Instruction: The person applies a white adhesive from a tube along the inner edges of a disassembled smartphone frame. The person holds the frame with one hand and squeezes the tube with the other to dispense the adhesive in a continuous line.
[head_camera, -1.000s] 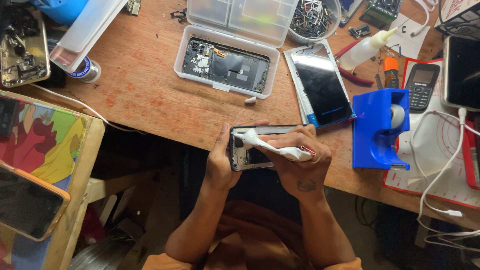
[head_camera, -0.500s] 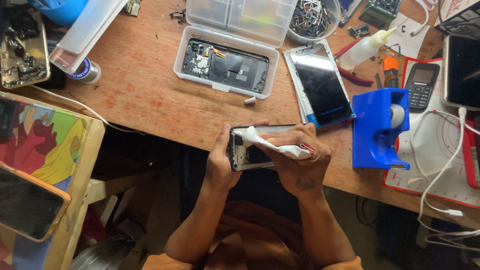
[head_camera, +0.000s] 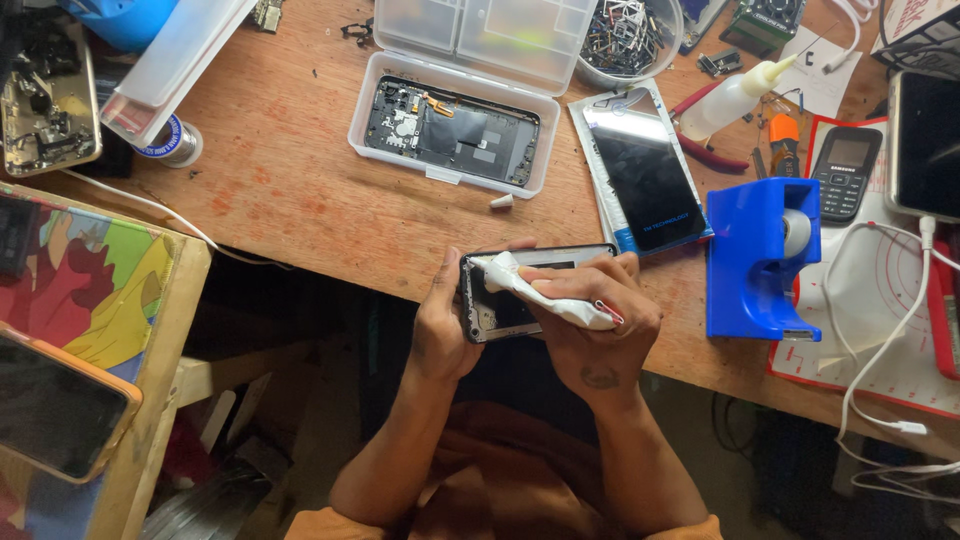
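My left hand (head_camera: 440, 320) grips the left end of an opened phone frame (head_camera: 490, 312), held just over the near edge of the wooden table (head_camera: 300, 190). My right hand (head_camera: 600, 320) squeezes a crumpled white glue tube (head_camera: 545, 297), its nozzle resting on the frame's upper left corner. A small white cap (head_camera: 501, 201) lies on the table just above the hands. Most of the frame is hidden under my right hand.
A clear plastic box (head_camera: 455, 125) holds a phone body. A screen panel in its sleeve (head_camera: 645, 170), a blue tape dispenser (head_camera: 765, 255), a squeeze bottle (head_camera: 735, 95), a small keypad phone (head_camera: 845, 170) and white cables (head_camera: 880, 330) lie right. A colourful side table (head_camera: 90, 290) stands left.
The glue tube's nozzle has crept along the top left of the phone frame; both hands stay nearly in place.
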